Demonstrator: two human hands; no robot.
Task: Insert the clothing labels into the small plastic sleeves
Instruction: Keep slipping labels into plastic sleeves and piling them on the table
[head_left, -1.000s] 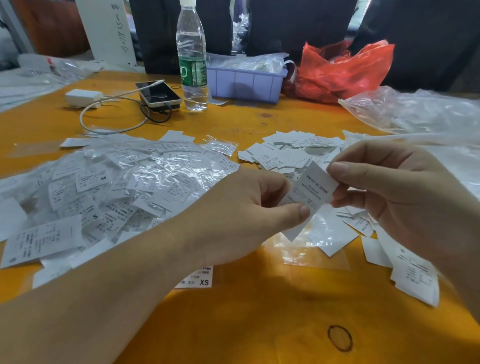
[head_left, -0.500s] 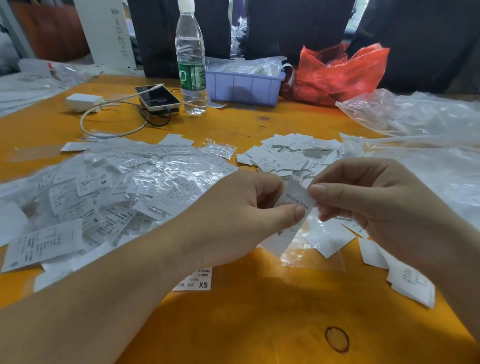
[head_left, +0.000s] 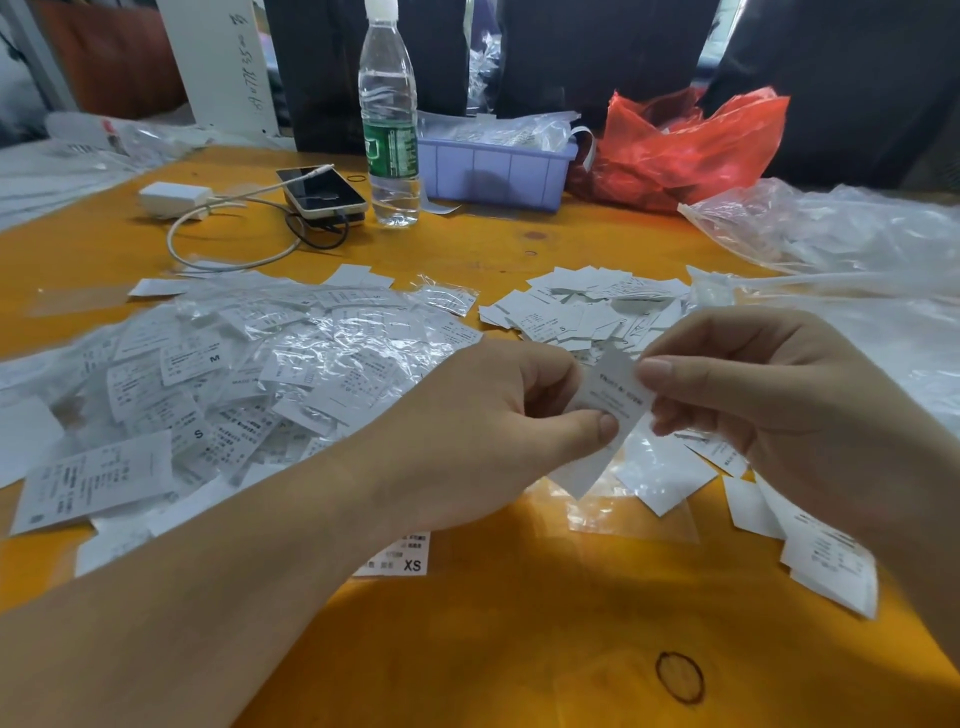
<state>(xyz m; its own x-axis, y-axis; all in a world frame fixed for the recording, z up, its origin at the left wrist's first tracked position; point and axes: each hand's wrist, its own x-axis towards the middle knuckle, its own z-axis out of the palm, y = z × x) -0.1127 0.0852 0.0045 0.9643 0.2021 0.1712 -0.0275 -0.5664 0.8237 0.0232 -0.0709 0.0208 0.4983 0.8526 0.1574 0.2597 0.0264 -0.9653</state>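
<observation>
A garment-packing workbench: an orange table (head_left: 467, 649) heaped with bagged labels (head_left: 249, 374) and loose labels (head_left: 587, 306).

Label (head_left: 613, 395) I'm pinching: matt white paper w/ print. Sleeves (head_left: 322, 358) at worktop's left edge: crinkly glossy clear plastic. Worktop (head_left: 519, 623): smooth orange, semi-matt. Bottle (head_left: 389, 130): clear plastic. Bag (head_left: 691, 140): shiny red plastic.

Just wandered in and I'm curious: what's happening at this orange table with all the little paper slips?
A person is packing clothing labels. Both hands hold one white label above the table: the left hand pinches its lower part, the right hand its upper edge. A heap of already sleeved labels lies to the left, loose labels lie behind, and an empty clear sleeve lies below the hands.
</observation>
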